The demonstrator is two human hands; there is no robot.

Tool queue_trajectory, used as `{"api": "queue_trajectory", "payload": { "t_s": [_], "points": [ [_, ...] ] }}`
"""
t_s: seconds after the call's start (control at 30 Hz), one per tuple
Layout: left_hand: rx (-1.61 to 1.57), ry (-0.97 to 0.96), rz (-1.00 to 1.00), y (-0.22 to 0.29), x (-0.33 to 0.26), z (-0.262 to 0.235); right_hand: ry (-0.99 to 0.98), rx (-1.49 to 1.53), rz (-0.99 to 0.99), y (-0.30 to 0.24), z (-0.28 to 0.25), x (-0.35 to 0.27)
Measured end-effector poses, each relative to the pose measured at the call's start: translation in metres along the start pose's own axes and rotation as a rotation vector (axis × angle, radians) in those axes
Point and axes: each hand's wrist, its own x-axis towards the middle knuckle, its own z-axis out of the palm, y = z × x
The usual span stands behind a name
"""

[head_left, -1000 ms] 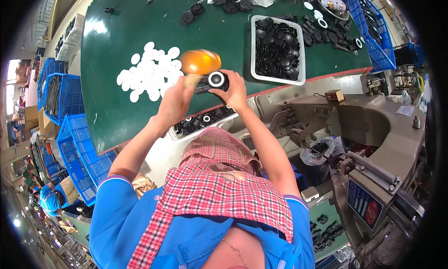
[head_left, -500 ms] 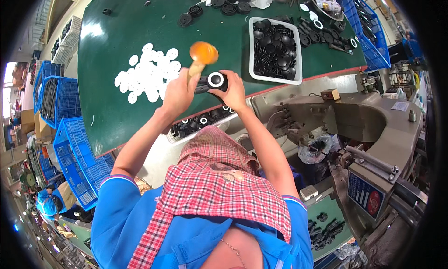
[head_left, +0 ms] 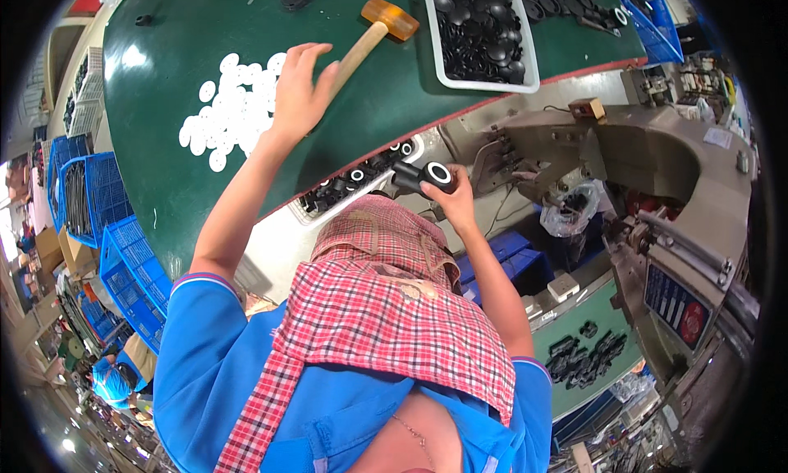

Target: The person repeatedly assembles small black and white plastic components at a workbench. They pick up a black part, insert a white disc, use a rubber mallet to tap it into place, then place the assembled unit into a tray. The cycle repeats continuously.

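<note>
My left hand [head_left: 300,97] is over the green table with its fingers spread. Beside its thumb lies a mallet [head_left: 361,56] with an orange head and a wooden handle; the handle's lower end is partly behind the hand. White round discs [head_left: 234,103] lie in a loose pile just left of that hand. Held out past the table's near edge, my right hand [head_left: 456,199] grips a black wheel part [head_left: 410,177] with a white ring on its end. Below the table edge, a white tray [head_left: 305,218] holds several similar black parts with white rings.
A white bin [head_left: 532,66] of black round caps stands at the table's far right. A large grey-brown machine [head_left: 698,169] takes up the right side. Blue crates [head_left: 135,268] are stacked on the left. More black parts [head_left: 584,358] lie on a green surface at lower right.
My left hand has let go of the mallet, which now lies on the table. My right hand has carried the black wheel part toward me, off the table and over the tray's right end.
</note>
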Motion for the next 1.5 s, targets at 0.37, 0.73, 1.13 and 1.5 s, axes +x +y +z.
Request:
{"api": "queue_trajectory", "payload": {
  "t_s": [0.37,0.73,1.13,1.5],
  "points": [
    [-0.085,-0.219,-0.037,0.073,-0.088,0.000,-0.429,-0.022,0.058,0.096,0.059,-0.048],
    [-0.418,-0.823,0.287,0.216,-0.238,0.075,1.396,-0.867,0.353,0.192,-0.215,-0.468],
    [-0.395,-0.922,0.536,0.264,-0.258,0.072,1.409,-0.472,0.969,0.263,-0.286,-0.572],
    [-0.430,-0.918,0.335,0.306,-0.263,0.070,0.776,0.240,-0.276,0.008,-0.091,-0.283]
  ]
}}
